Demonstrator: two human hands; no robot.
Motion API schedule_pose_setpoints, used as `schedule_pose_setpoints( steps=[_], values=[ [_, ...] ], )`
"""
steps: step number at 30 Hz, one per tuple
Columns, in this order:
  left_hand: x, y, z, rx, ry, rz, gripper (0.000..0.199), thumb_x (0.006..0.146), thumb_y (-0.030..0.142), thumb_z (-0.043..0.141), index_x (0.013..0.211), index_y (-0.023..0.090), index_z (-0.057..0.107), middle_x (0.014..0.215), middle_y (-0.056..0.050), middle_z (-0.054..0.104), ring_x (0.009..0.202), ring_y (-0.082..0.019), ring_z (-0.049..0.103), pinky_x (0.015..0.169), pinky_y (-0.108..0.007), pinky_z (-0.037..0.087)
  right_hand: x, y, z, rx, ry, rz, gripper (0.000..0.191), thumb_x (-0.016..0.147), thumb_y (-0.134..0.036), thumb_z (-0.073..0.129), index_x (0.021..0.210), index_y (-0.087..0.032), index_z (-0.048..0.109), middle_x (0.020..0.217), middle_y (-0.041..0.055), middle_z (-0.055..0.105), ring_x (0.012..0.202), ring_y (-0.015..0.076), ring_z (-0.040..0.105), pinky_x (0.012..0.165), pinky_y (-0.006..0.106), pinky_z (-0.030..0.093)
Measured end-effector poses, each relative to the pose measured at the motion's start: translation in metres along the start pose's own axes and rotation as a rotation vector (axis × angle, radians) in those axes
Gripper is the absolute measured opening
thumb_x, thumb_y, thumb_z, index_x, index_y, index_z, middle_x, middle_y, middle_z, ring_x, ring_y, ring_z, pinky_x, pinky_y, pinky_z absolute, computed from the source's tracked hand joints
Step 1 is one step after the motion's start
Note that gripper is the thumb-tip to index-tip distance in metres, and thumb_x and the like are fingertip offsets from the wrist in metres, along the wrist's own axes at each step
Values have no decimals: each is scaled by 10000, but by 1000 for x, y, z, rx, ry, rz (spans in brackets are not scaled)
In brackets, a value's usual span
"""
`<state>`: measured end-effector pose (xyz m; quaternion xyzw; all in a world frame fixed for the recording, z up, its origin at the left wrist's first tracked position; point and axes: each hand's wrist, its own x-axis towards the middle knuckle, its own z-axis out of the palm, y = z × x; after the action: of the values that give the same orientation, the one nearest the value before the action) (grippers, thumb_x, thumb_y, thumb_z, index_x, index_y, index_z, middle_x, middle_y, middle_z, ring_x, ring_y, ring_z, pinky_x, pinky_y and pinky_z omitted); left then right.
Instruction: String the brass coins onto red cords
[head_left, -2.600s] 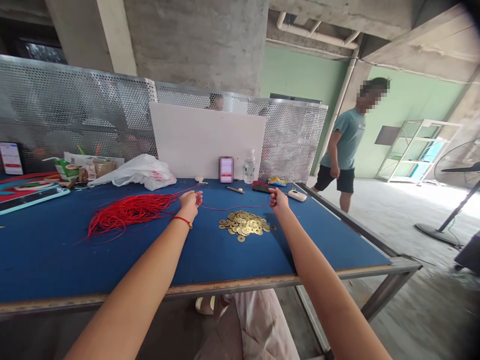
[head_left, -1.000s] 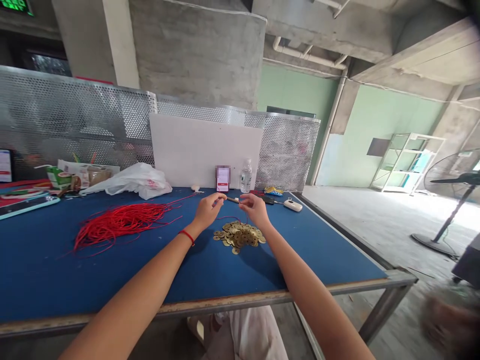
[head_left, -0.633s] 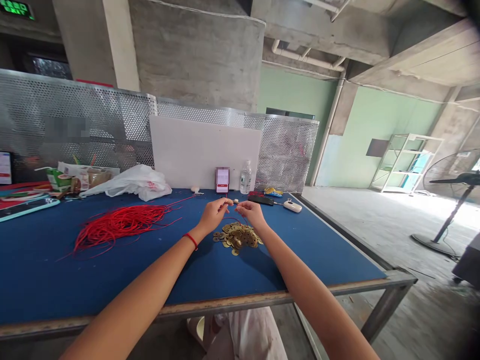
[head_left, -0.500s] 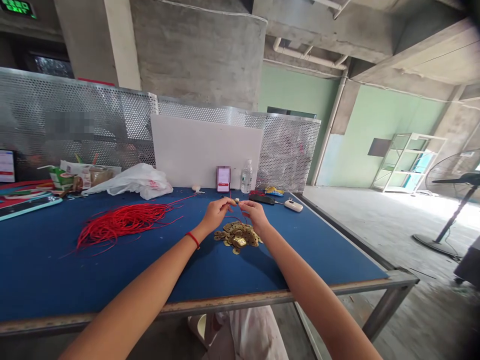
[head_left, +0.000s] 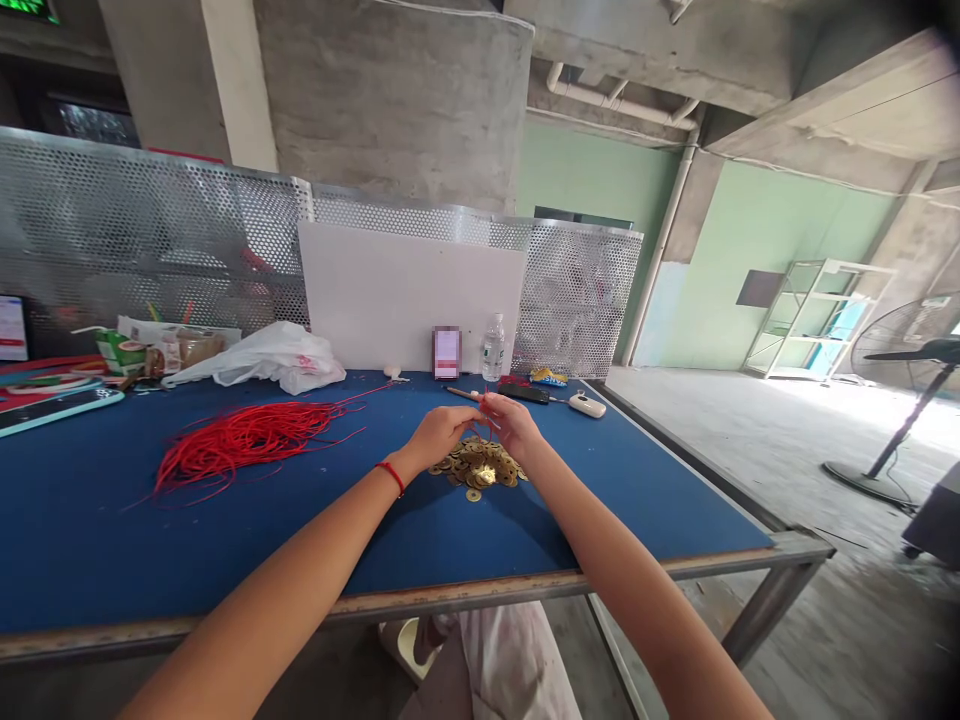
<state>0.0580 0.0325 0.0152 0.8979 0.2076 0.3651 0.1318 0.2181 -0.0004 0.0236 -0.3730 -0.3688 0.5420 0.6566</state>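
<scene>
Hands, a pair, bare, fingertips meeting above the coins. Left hand (head_left: 436, 437): fingers bent and drawn together, red woven bracelet (head_left: 391, 474) at the wrist; too small to tell whether it grips anything. Right hand (head_left: 514, 424): thumb and fingers pinched on a thin red strand (head_left: 487, 403), smooth and curving.

Coins (head_left: 480, 466): a heaped pile, flat brass-coloured metal discs with pierced centres, shiny in places, lying on the worktop (head_left: 645, 510) beneath the hands; one disc at the near edge.

Red cords (head_left: 247, 437): a loose, tangled bundle of slender lengths, left of the hands.

Worktop: matte blue surface, worn wooden edge, metal frame.

Behind: pen-shaped stick (head_left: 461, 393), slim; clear plastic bottle (head_left: 493, 350), upright; crumpled white plastic bag (head_left: 277, 358), thin and creased.
</scene>
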Motion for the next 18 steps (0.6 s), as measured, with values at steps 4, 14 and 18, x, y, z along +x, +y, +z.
schedule_pose_setpoints(
  steps=[4,14,18],
  values=[
    [-1,2,2,95,-33,0,336,875,155,425,1006,272,712,1041,-18,726,984,-205,661,869,-308,470,0,-2,-1,7,23,23,92,683,-237,711,764,-217,673,871,-1,734,838,141,644,702,235,453],
    [-2,2,3,224,-52,49,328,908,174,418,1031,267,707,1053,-18,724,987,-197,657,842,-291,471,-2,-1,-1,55,-7,49,121,643,-219,740,737,-203,666,750,-14,709,715,118,616,644,232,432],
    [-1,5,2,271,-97,65,351,900,147,386,1049,235,692,1065,-25,720,984,-199,657,843,-303,471,-3,-1,-1,50,-21,24,241,552,-271,814,724,-197,662,748,-8,708,721,126,610,632,239,423]
  ],
)
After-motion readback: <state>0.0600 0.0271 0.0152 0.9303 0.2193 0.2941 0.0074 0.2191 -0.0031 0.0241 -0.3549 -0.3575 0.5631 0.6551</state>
